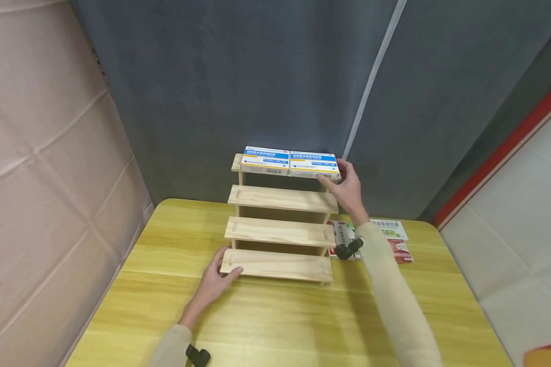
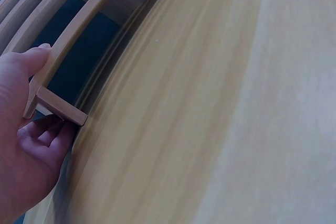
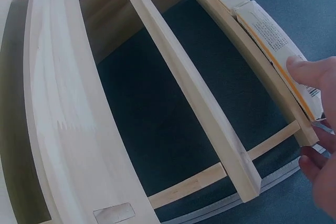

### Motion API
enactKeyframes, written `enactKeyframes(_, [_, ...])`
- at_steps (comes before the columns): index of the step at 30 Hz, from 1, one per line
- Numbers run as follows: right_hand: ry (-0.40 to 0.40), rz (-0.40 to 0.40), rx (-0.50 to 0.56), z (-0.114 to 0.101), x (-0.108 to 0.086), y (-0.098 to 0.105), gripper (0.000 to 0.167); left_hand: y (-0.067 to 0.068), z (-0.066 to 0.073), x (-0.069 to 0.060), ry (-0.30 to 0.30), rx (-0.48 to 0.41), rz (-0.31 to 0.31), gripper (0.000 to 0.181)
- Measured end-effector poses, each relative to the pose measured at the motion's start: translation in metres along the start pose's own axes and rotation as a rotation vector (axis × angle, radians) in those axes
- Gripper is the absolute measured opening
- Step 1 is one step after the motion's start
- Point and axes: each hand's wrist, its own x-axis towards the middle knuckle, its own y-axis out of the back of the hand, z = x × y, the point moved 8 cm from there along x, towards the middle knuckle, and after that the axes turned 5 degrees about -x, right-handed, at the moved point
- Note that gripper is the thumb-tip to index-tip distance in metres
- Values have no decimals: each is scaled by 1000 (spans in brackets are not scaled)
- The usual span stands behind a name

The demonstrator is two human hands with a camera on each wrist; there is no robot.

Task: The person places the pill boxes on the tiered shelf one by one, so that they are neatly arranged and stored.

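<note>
Two white-and-blue boxes lie flat, end to end with a thin seam between them, on the top, farthest tier of one wooden stand. That stand has four tiers, stepping down from far to near, and sits on one yellow wood-grained table.

One right hand is at the right end of the right box: its thumb presses the near face while the forefinger bends round the right end, so the fingers are clamped on that box. One left hand grips the left end of the lowest, nearest tier, thumb on top and the other fingers curled round the end and beneath.

To the right of the stand, at least three more boxes lie on the table, partly hidden by the right arm: one multicoloured box, one white-and-green box and one red box. Two pale sleeves each have one black device at the wrist. One dark grey curtain hangs at the far side.
</note>
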Motion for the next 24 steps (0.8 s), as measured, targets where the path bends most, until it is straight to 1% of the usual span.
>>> enactKeyframes(5, [12, 7, 9, -1, -1, 5, 77, -1, 1, 0, -1, -12, -5, 88])
enactKeyframes(12, [39, 10, 35, 1, -2, 20, 77, 0, 0, -1, 22, 0, 5, 88])
enactKeyframes(17, [16, 5, 30, 10, -8, 32, 79, -1, 1, 0, 34, 24, 21, 87])
enactKeyframes(21, [-5, 7, -10, 19, -15, 42, 79, -1, 0, 1, 31, 35, 23, 86])
enactKeyframes(24, [-14, 12, -32, 27, -20, 48, 78, 0, -1, 0, 26, 27, 19, 86])
